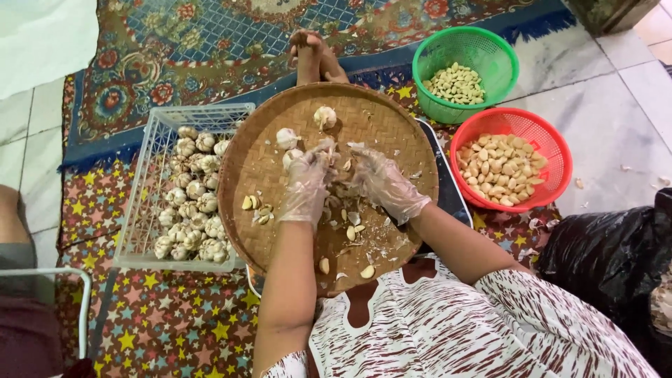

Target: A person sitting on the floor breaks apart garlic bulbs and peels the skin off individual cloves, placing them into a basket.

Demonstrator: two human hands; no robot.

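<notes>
One pale, half-broken garlic bulb [334,159]

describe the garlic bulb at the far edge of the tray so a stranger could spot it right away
Find the round woven bamboo tray on the person's lap. At its far rim, nearest the bare foot, sits one whole white garlic bulb. It lies alone, farther from the gloved hands than the two bulbs to its left.

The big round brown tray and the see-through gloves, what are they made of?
The big round brown tray looks like woven bamboo or cane: a dull criss-cross weave with a bound rim. The see-through gloves on the left hand and right hand look like thin plastic film, since they are crinkly, shiny and loose.
</notes>
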